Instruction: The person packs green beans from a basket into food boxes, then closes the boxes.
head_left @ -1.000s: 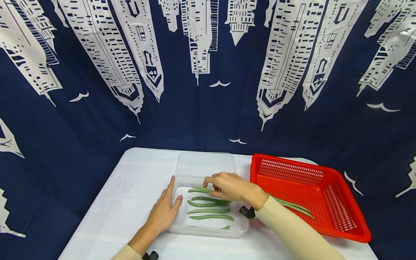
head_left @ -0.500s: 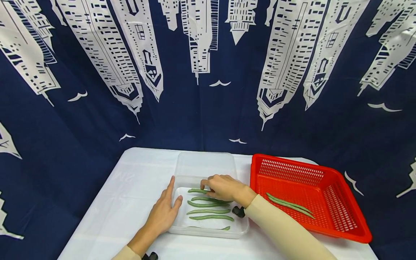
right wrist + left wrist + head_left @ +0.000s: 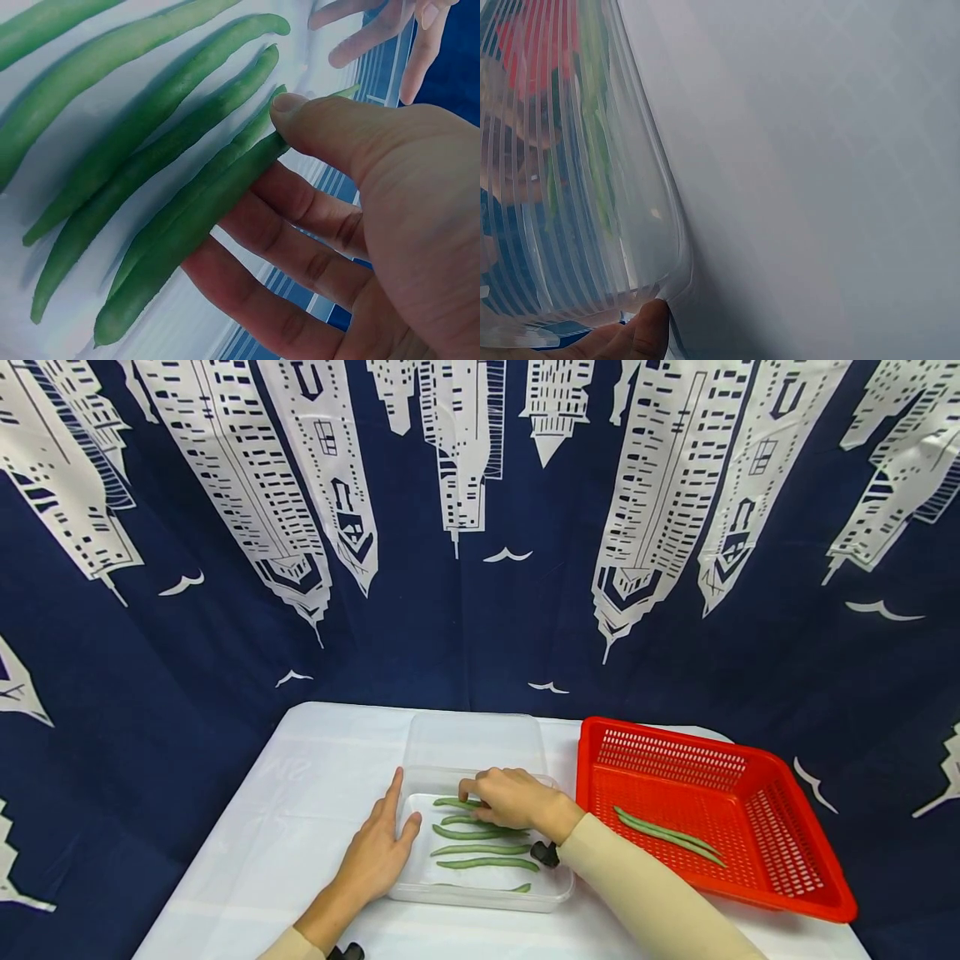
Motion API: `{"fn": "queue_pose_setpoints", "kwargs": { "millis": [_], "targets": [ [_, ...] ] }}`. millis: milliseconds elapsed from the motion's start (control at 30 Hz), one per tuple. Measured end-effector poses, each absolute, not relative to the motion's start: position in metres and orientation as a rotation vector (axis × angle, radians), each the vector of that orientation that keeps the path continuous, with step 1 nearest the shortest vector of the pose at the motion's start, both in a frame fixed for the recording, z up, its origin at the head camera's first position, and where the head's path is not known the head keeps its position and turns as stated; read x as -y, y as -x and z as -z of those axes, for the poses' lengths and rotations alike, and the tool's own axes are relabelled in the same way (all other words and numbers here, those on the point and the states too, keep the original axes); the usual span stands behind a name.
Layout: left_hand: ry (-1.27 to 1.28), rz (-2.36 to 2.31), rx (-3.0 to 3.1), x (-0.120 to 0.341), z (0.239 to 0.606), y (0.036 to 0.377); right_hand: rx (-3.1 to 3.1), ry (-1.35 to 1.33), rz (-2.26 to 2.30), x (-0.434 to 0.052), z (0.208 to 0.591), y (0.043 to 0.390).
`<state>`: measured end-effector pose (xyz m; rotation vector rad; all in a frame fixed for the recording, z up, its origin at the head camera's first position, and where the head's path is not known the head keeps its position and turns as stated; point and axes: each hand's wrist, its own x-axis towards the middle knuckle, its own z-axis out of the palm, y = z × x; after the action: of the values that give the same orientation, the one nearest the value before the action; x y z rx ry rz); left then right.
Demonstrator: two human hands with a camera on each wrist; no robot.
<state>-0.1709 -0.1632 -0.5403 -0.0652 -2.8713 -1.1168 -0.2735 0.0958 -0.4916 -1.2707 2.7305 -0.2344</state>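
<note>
A clear plastic container (image 3: 480,902) stands on the white table with several green beans (image 3: 482,849) laid side by side in it. My right hand (image 3: 517,797) is inside its far part. In the right wrist view my thumb and fingers pinch the end of a green bean (image 3: 199,217), which lies against another one. From the head, that hand hides part of the far beans. My left hand (image 3: 378,843) rests along the container's left wall, fingers straight and thumb spread. The left wrist view catches fingertips (image 3: 651,330) at a container corner.
To the right is a red perforated basket (image 3: 675,747) holding a few green beans (image 3: 667,837). Behind the container lies a flat translucent lid (image 3: 474,739). A dark blue cloth (image 3: 465,618) with white building prints hangs behind the table (image 3: 300,777).
My right hand has shifted left and slightly nearer inside the container. Its forearm moved off the beans in the red basket, so they show fully. The left hand has stayed put.
</note>
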Motion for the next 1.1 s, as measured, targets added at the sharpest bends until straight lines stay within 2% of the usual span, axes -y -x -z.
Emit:
{"fn": "queue_pose_setpoints", "kwargs": {
  "millis": [433, 1100],
  "targets": [
    [0.097, 1.089, 2.85, 0.163, 0.538, 0.17, -2.746, 1.257, 0.258, -0.099, 0.492, 0.269],
    [0.09, 1.105, 2.853, 0.162, 0.539, 0.17, -2.803, 1.233, 0.343, -0.12, 0.471, 0.259]
  ]
}}
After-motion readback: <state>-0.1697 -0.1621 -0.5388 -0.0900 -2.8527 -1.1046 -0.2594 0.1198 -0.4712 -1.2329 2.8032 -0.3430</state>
